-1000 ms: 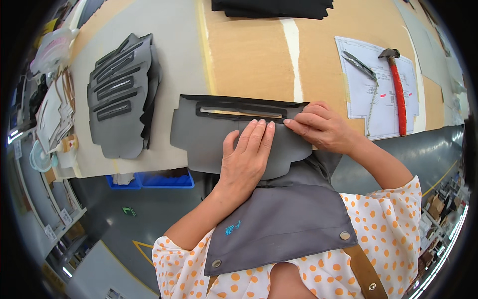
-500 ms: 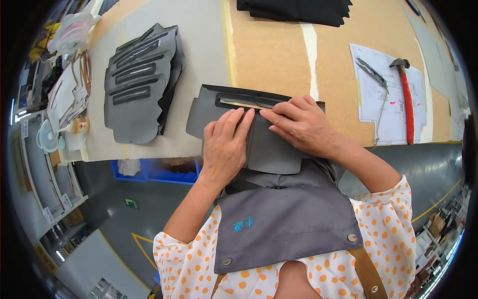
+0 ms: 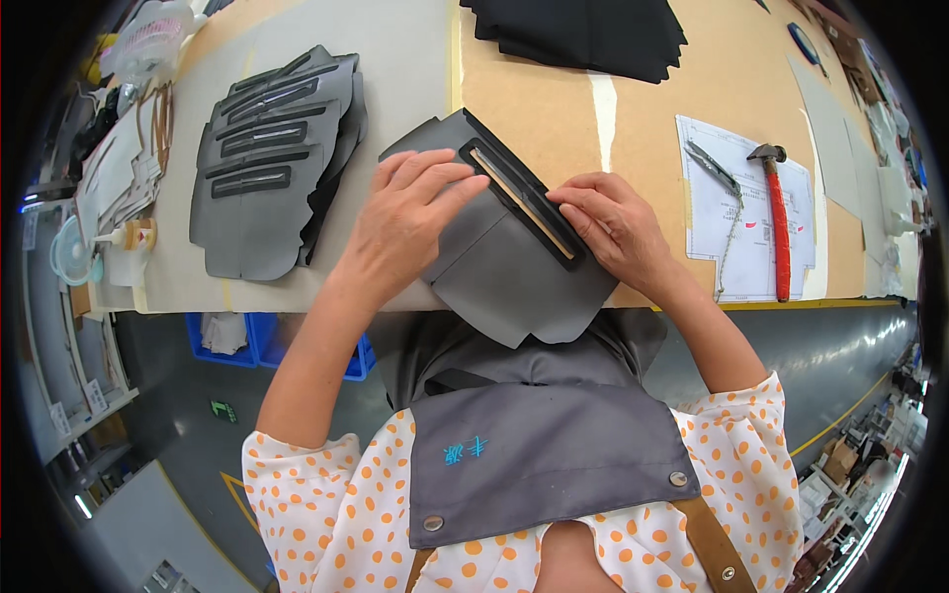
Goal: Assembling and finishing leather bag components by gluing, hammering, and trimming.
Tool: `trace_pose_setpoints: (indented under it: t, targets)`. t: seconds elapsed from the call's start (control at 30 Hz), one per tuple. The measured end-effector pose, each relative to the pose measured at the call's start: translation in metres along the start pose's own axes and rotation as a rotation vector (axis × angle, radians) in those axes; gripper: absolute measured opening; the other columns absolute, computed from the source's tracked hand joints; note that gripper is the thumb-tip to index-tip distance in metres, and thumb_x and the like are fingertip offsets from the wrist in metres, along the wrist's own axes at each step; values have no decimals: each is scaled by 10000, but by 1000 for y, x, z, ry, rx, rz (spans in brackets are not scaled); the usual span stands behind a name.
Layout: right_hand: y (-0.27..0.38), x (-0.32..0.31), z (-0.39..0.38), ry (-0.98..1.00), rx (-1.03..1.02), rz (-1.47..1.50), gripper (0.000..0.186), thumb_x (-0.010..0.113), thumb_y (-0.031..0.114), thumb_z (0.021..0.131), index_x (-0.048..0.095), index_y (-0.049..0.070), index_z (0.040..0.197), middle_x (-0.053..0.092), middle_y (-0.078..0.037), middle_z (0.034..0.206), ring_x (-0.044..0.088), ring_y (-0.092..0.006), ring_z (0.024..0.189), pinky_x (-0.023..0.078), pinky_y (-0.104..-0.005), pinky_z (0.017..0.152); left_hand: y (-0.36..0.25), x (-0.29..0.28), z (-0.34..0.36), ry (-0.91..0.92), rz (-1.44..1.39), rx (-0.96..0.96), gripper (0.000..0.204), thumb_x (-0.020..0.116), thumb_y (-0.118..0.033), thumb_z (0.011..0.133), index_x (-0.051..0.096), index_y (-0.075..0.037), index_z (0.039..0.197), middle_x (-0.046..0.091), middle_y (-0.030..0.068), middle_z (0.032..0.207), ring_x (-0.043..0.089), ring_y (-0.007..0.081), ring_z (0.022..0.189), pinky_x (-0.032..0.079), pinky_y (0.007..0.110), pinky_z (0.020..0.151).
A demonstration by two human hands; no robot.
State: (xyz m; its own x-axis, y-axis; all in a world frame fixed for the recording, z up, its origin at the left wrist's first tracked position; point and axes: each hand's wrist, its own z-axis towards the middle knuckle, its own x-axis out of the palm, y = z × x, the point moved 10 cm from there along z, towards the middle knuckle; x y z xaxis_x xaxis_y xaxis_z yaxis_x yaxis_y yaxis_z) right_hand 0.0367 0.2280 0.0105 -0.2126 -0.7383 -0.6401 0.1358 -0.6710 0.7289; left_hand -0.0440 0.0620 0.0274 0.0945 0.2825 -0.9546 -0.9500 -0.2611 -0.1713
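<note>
A grey sheet panel [image 3: 504, 282] lies slanted over the table's near edge. A long slot [image 3: 522, 206] with a black border is cut through it, and tan table shows inside. My right hand [image 3: 621, 232] pinches the panel's black-edged side with thumb and fingers. Over the panel's left part, my left hand [image 3: 405, 212] has its fingers stretched out, holding nothing; whether it touches the panel is unclear. To the left lies a stack of similar grey panels [image 3: 232, 232] with black-bordered slots.
At the right, a red-handled hammer [image 3: 779, 237] and a craft knife [image 3: 714, 168] lie on a printed paper sheet [image 3: 741, 257]. Black sheets [image 3: 583, 40] are stacked at the far side. A small glue bottle [image 3: 133, 235] and paper pieces [image 3: 124, 168] are far left. Blue bins [image 3: 259, 341] stand below the table.
The grey panel has turned clockwise, so its slot now slants down to the right. My left hand has come off the slot's edge and moved left; my right hand has shifted along the panel's edge.
</note>
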Motion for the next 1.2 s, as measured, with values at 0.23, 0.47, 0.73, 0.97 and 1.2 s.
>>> trace_pose_setpoints:
  t: [0.23, 0.47, 0.73, 0.97, 1.2]
  targets:
    - [12, 6, -8, 6, -119, -89, 226, 704, 94, 945, 731, 69, 1168, 678, -96, 1081, 644, -274, 1007, 536, -383, 871, -19, 13, -11, -57, -62, -149, 545, 544, 38, 836, 634, -82, 1360, 644, 48, 1280, 584, 236, 1251, 407, 381, 1046]
    - [19, 18, -16, -1, 3, 3, 231, 691, 100, 958, 714, 49, 1182, 679, -128, 1086, 668, -313, 978, 548, -398, 822, 0, 17, -11, -66, -20, -155, 553, 520, 78, 844, 626, -98, 1357, 646, 58, 1338, 583, 230, 1279, 380, 393, 1082]
    - [40, 21, -13, 20, -105, -23, 270, 676, 40, 940, 710, 64, 1207, 677, -124, 1084, 656, -304, 975, 544, -393, 829, 20, 1, -18, -61, -226, -239, 475, 499, 122, 857, 692, -92, 1236, 681, 85, 1150, 622, 282, 1144, 449, 418, 1003]
    - [31, 31, 13, 58, -250, -187, 333, 687, 8, 894, 709, 81, 1218, 669, -78, 1128, 618, -272, 1002, 529, -386, 892, 3, 13, -30, -22, -164, -170, 573, 556, 90, 818, 672, -116, 1340, 624, 69, 1186, 582, 265, 1168, 449, 392, 990]
    - [22, 39, 21, 90, -231, -163, 339, 685, 17, 899, 702, 80, 1231, 668, -90, 1142, 621, -281, 1014, 528, -386, 902, -10, 19, -31, 98, 4, -97, 680, 591, 31, 803, 566, -127, 1464, 542, 43, 1290, 531, 242, 1239, 443, 378, 1052]
